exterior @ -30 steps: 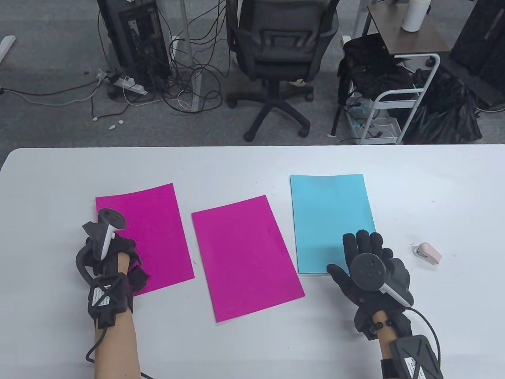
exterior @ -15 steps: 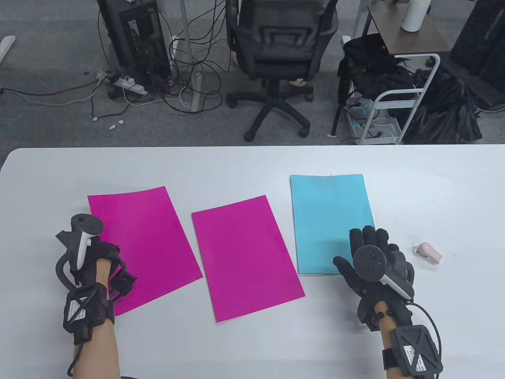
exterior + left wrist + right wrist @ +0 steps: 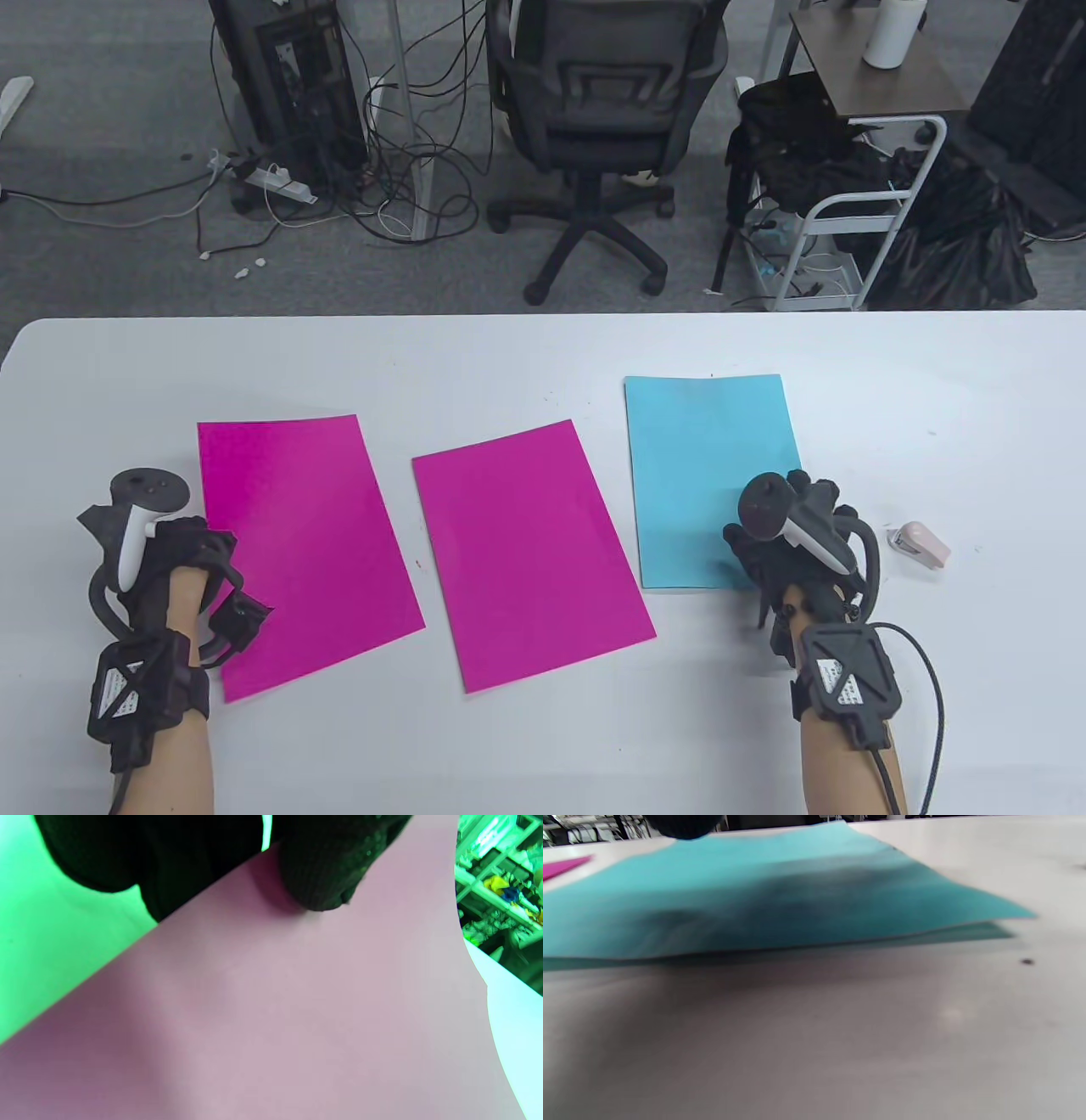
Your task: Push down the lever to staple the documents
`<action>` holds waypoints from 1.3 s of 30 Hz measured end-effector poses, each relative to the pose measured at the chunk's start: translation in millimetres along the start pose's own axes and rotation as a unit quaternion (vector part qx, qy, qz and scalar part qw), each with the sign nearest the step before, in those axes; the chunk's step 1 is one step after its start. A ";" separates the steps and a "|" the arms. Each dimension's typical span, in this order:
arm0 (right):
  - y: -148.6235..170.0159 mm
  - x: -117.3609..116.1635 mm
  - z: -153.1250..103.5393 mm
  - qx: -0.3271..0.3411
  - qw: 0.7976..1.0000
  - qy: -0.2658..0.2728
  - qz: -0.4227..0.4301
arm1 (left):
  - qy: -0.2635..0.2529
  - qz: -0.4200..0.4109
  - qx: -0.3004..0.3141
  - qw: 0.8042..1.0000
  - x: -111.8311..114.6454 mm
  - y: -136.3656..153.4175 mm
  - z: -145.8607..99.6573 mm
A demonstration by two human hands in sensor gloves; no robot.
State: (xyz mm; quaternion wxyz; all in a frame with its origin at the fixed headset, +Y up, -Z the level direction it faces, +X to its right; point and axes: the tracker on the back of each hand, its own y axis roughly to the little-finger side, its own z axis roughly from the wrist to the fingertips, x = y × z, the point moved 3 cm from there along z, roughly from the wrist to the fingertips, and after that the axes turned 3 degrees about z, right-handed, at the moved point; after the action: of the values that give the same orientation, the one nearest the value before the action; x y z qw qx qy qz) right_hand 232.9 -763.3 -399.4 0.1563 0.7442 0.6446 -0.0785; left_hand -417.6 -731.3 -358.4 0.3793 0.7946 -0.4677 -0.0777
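Note:
A small pink stapler (image 3: 920,544) lies on the white table (image 3: 543,356), right of a blue sheet (image 3: 708,458). My right hand (image 3: 785,531) is curled over the blue sheet's near right corner. In the right wrist view one fingertip (image 3: 683,825) rests on the blue sheet (image 3: 780,887), whose near edge is lifted above a second blue layer. My left hand (image 3: 212,586) pinches the left edge of the left magenta sheet (image 3: 297,535). In the left wrist view the thumb (image 3: 314,878) lies on top of that sheet (image 3: 275,1018). A second magenta sheet (image 3: 526,543) lies in the middle.
The table's far edge runs across the middle of the table view. Beyond it stand an office chair (image 3: 594,127), a computer tower with cables (image 3: 288,93) and a white cart (image 3: 840,229). The stapler lies about a hand's width right of my right hand.
My left hand has moved left and toward me, turning the left magenta sheet with it. My right hand has gone from flat on the blue sheet to curled over its near right corner.

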 end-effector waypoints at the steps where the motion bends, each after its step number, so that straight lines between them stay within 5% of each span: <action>1: -0.6 -3.4 4.5 -0.011 1.000 -0.013 -0.001 | 0.012 0.008 0.006 1.000 2.6 -3.0 -1.5; 13: -2.9 -27.0 5.2 -0.032 0.993 -0.109 0.003 | 0.047 0.032 0.045 0.997 31.8 -18.2 -10.7; 39: -63.1 -53.0 -52.4 0.024 0.991 -0.130 -0.030 | 0.098 -0.072 0.165 0.979 81.7 -64.8 -65.4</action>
State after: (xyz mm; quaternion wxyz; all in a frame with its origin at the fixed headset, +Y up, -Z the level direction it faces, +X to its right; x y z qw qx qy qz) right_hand 158.1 -787.8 -341.6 0.2179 0.7115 0.6390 -0.1949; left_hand -297.0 -744.4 -337.5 0.2801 0.8817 -0.3760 0.0519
